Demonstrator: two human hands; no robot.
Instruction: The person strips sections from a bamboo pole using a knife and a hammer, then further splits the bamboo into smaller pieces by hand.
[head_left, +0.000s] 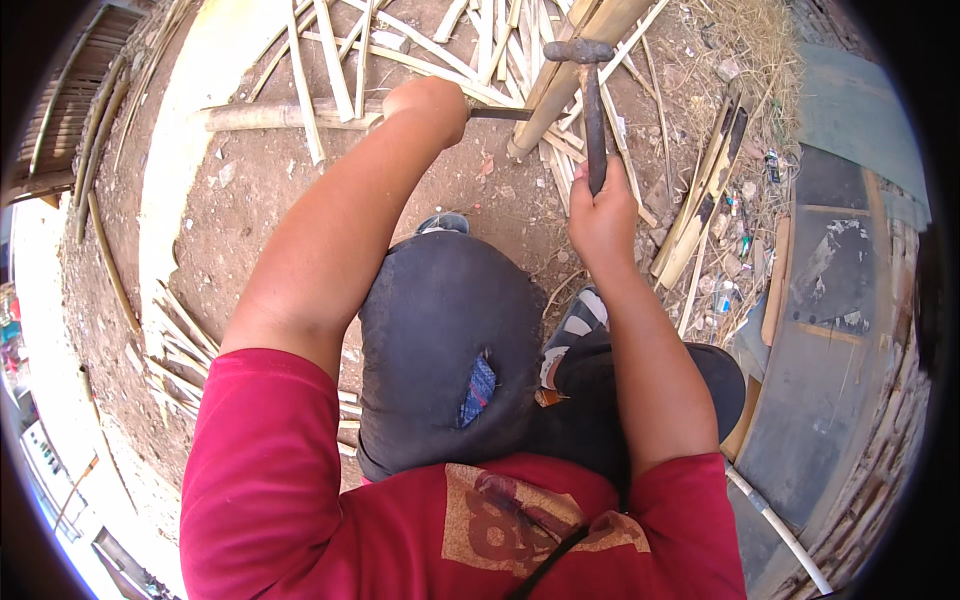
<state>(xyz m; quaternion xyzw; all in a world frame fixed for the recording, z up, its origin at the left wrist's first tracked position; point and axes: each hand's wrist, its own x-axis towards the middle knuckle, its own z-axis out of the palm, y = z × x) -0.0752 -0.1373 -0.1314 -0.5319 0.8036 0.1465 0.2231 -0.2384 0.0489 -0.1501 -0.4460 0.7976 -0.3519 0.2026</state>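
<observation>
My left hand (430, 103) is closed around the grip of a knife, its dark straight blade (500, 114) reaching right to a thick bamboo pole (547, 112). The blade's far end meets the pole near its lower end; whether it is sunk into the bamboo I cannot tell. The pole slants away to the upper right, with a long dark gap along its upper part. In my right hand (606, 222) is a hammer (593, 120), held upright by the lower part of its handle. Its dark metal head is raised beside the pole, overlapping it in view.
Split bamboo strips (490, 45) lie heaped beyond my hands. A bamboo log (255, 117) lies at the left. Dark-stained bamboo pieces (700, 195) rest at the right among rubble, near a dark panel (830, 270). More strips (178, 345) are on the ground at the lower left.
</observation>
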